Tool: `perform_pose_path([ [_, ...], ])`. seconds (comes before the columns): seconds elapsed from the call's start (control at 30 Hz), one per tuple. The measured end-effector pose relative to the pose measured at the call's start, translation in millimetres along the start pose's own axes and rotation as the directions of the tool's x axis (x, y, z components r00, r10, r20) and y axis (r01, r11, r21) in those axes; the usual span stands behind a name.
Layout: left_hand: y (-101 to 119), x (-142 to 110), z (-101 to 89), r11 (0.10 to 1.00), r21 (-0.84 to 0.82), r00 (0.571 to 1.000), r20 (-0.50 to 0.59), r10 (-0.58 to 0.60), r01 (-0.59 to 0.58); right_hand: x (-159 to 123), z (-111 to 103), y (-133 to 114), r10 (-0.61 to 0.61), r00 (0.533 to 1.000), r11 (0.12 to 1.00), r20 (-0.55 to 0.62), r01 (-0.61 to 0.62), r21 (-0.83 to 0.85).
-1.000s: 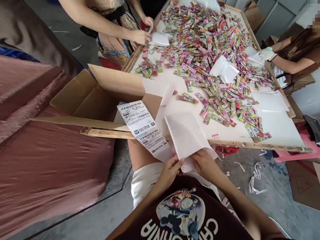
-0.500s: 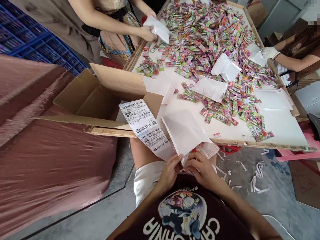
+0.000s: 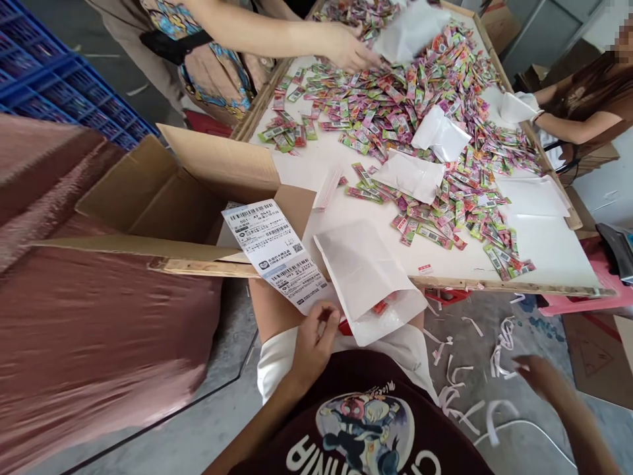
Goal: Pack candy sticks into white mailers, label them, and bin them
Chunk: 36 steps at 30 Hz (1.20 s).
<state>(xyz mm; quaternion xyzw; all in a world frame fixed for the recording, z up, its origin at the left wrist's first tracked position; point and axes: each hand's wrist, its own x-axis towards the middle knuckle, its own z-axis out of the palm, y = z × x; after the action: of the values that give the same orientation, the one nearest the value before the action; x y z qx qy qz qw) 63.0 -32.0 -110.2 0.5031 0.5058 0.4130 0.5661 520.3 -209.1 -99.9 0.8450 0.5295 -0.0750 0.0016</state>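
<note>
My left hand (image 3: 314,336) is at my lap with its fingers pinched on the lower left corner of a white mailer bag (image 3: 366,270). The bag lies over the table's near edge (image 3: 494,287) and holds a few red sachets. A strip of printed shipping labels (image 3: 277,254) hangs off the edge beside it, touching my fingers. My right hand (image 3: 537,373) is out to the right over the floor, away from the bag and blurred. A thin white strip (image 3: 489,422) is below it. A heap of several colourful sachets (image 3: 420,86) covers the table.
An open cardboard box (image 3: 163,191) stands left of the table. One person's hand (image 3: 346,49) reaches into the sachets; another's gloved hand (image 3: 517,105) holds a bag at the right. More white bags (image 3: 413,175) lie among the sachets. White strips (image 3: 502,336) litter the floor. Blue crate (image 3: 49,79) far left.
My right hand has let go of the bag and swung out right over the floor. The left hand stays at the bag's corner. The person opposite reached further over the sachets.
</note>
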Motion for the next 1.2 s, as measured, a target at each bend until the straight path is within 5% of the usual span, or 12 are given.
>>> perform_pose_path([
  [0.07,-1,10,-7.5,0.978,0.141,0.987,-0.009,0.158,-0.155,23,0,-44,-0.153,0.988,0.986,0.036,0.150,0.073],
  [0.13,-3,22,-10.7,0.839,0.340,0.905,0.181,0.385,-0.425,54,-3,-108,-0.387,0.918,0.904,-0.091,0.397,0.159],
  [0.23,-8,36,-10.9,0.471,0.411,0.623,0.584,0.521,-0.780,97,-8,-196,-0.736,0.657,0.639,-0.163,0.753,0.156],
  [0.27,-10,38,-11.2,0.462,0.370,0.585,0.621,0.522,-0.806,106,-9,-216,-0.830,0.539,0.517,-0.145,0.840,0.163],
  [0.33,-13,36,-12.4,0.580,0.294,0.629,0.557,0.542,-0.760,114,-7,-237,-0.928,0.347,0.316,-0.135,0.926,0.209],
  [0.37,-15,32,-12.9,0.653,0.266,0.685,0.480,0.548,-0.709,114,-4,-240,-0.939,0.306,0.263,-0.156,0.933,0.246],
  [0.47,-16,15,-9.3,0.797,0.257,0.836,0.214,0.505,-0.546,103,6,-238,-0.869,0.410,0.294,-0.276,0.878,0.379],
  [0.6,-12,-3,9.0,0.938,0.221,0.953,-0.085,0.290,-0.266,77,18,-245,-0.506,0.802,0.536,-0.316,0.580,0.614],
  [0.7,-13,-6,22.2,0.993,0.098,0.984,-0.161,0.077,-0.061,58,30,-253,-0.210,0.967,0.546,-0.143,0.237,0.804],
  [0.9,-21,2,22.1,0.970,-0.135,0.966,-0.135,-0.222,0.204,37,55,-244,0.089,0.963,0.025,0.253,-0.256,0.966],
  [1.1,-10,7,10.8,0.914,-0.207,0.936,0.025,-0.351,0.349,20,48,-230,-0.247,0.794,-0.204,0.555,-0.603,0.771],
  [1.2,-7,5,1.7,0.943,-0.204,0.951,-0.107,-0.289,0.263,17,38,-234,-0.232,0.837,-0.324,0.496,-0.547,0.772],
])
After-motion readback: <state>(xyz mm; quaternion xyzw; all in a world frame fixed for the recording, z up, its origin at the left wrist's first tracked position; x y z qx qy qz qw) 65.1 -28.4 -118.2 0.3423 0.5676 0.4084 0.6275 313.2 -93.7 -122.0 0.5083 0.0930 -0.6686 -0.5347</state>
